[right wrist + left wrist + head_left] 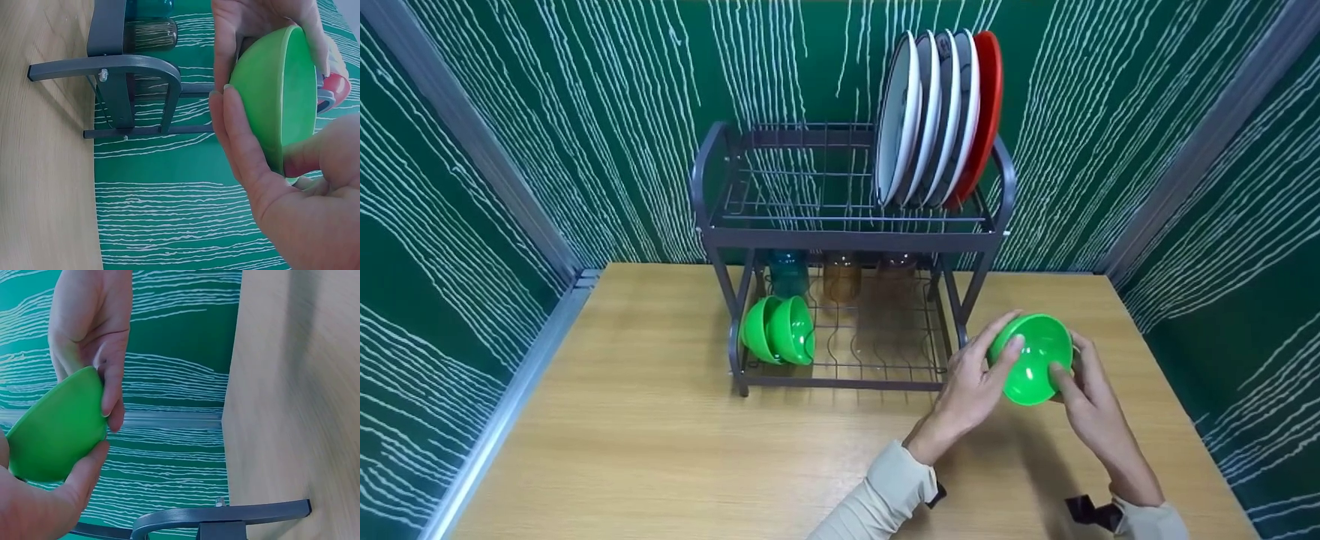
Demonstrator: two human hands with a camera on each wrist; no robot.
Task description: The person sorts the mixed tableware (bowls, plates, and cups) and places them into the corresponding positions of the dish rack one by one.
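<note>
Between my two hands a green bowl (1039, 356) is held above the table, tilted so its inside faces the head camera. My left hand (971, 382) grips its left side, thumb over the rim. On the opposite side my right hand (1091, 397) pinches the rim, its thumb inside the bowl and fingers behind. The right wrist view shows the green bowl (261, 95) side-on, with fingers against its outer wall. In the left wrist view the bowl's (59, 427) rounded outside shows between both hands.
A dark two-tier dish rack (851, 240) stands left of my hands. White plates (900, 120) and a red plate (986, 97) stand upright on top. Below are two green bowls (791, 330), a teal glass (787, 274), an amber glass (841, 277) and a brownish glass (896, 266).
</note>
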